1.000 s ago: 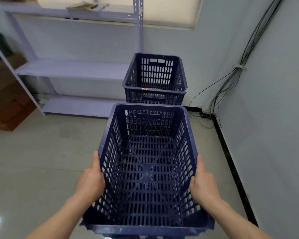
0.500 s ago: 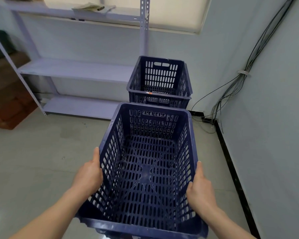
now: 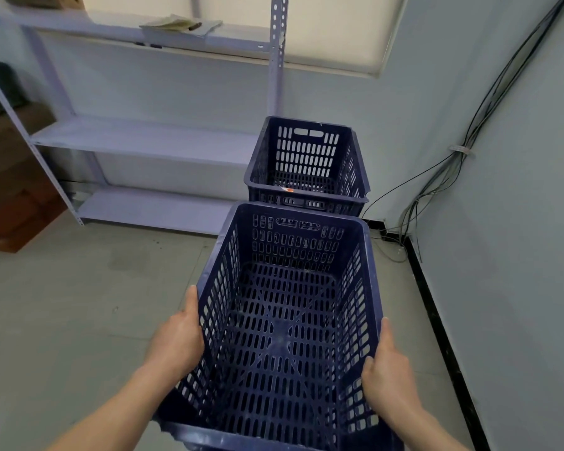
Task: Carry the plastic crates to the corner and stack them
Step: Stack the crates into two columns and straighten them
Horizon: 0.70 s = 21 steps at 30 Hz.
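I carry a dark blue slotted plastic crate (image 3: pixel 284 320), held above the floor in front of me. My left hand (image 3: pixel 176 343) grips its left side wall, thumb along the rim. On the right side wall, my right hand (image 3: pixel 388 369) grips the same way. Just beyond it a second blue crate (image 3: pixel 306 164) stands in the room's corner, seemingly on top of another crate whose rim shows below it. The carried crate's far edge hides the lower part of that stack.
A pale metal shelving rack (image 3: pixel 137 141) lines the back wall on the left, with papers (image 3: pixel 179 24) on an upper shelf. Black cables (image 3: pixel 469 141) run down the right wall to the floor. A brown box (image 3: pixel 10 203) sits at far left.
The stacked crate in the corner has come closer and shifted right in view. My hands keep the same hold on the carried crate.
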Tool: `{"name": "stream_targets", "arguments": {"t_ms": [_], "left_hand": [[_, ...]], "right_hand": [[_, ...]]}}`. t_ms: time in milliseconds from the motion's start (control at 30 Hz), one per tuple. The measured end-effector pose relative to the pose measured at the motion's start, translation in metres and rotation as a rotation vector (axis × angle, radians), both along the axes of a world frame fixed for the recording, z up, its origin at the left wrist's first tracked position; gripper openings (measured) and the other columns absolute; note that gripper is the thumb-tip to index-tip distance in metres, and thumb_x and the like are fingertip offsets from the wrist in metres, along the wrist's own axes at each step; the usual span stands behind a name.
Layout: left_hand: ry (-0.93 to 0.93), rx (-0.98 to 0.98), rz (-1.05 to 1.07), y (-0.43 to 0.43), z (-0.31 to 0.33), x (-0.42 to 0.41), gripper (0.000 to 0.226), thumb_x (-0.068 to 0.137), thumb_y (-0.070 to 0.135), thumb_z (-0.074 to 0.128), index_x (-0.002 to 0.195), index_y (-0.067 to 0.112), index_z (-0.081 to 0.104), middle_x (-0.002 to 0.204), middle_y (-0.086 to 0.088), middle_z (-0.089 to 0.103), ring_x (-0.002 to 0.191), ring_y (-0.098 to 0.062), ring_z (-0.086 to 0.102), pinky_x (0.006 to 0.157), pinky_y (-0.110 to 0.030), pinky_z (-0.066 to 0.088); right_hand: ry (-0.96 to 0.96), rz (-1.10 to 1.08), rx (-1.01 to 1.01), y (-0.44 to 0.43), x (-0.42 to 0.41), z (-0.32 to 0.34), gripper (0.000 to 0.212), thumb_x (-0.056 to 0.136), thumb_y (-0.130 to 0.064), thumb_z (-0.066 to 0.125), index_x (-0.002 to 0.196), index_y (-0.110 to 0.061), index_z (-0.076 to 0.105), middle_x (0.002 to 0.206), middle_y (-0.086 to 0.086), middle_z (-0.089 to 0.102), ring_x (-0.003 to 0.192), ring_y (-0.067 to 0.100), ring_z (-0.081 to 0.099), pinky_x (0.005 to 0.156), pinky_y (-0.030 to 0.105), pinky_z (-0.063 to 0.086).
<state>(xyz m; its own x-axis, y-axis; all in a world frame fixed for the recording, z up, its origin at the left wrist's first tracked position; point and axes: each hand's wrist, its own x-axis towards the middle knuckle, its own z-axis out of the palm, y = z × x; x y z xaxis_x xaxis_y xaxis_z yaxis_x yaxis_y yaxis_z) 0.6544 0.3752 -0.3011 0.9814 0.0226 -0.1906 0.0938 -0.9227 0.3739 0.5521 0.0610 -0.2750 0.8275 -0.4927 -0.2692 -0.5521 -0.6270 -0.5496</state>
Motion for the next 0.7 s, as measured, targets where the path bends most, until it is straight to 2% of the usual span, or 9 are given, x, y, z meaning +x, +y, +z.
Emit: {"name": "stream_targets", "arguments": {"t_ms": [200,333,533,700], "left_hand": [[-0.003,0.008,-0.009,-0.0075,0.0016,0.0044,0.084,0.097,0.007,0.043,0.159,0.015,-0.015,0.081,0.003,0.055,0.073,-0.017,0.057,0.070,-0.035,0.053],[0.000,0.025,-0.009,-0.0083,0.0030,0.0023,0.086,0.097,0.006,0.043,0.158,0.015,-0.017,0.080,0.003,0.056,0.069,-0.014,0.056,0.062,-0.031,0.051],[-0.002,0.018,-0.007,-0.0074,0.0039,0.0026,0.084,0.098,0.008,0.044,0.159,0.014,-0.013,0.081,0.002,0.057,0.068,-0.014,0.057,0.064,-0.034,0.055],[0.007,0.002,0.004,-0.0092,0.0065,0.0020,0.086,0.097,0.007,0.046,0.159,0.016,-0.013,0.080,0.000,0.058,0.070,-0.017,0.059,0.068,-0.038,0.058]], "right_hand": [[0.012,-0.012,-0.038,-0.0079,0.0092,-0.0012,0.080,0.105,-0.008,0.044,0.166,-0.020,-0.007,0.076,0.003,0.065,0.063,0.017,0.063,0.047,0.025,0.044],[0.018,-0.006,-0.052,-0.0066,0.0096,-0.0006,0.080,0.104,-0.007,0.045,0.165,-0.017,-0.005,0.074,0.002,0.064,0.062,0.015,0.061,0.045,0.022,0.036],[0.010,0.001,-0.031,-0.0046,0.0107,0.0014,0.078,0.104,-0.005,0.044,0.166,-0.018,-0.002,0.075,0.002,0.065,0.061,0.016,0.062,0.044,0.024,0.041],[0.009,-0.001,-0.028,-0.0060,0.0112,0.0020,0.078,0.103,-0.004,0.044,0.166,-0.019,-0.001,0.077,0.004,0.065,0.063,0.017,0.062,0.043,0.021,0.036]]}}
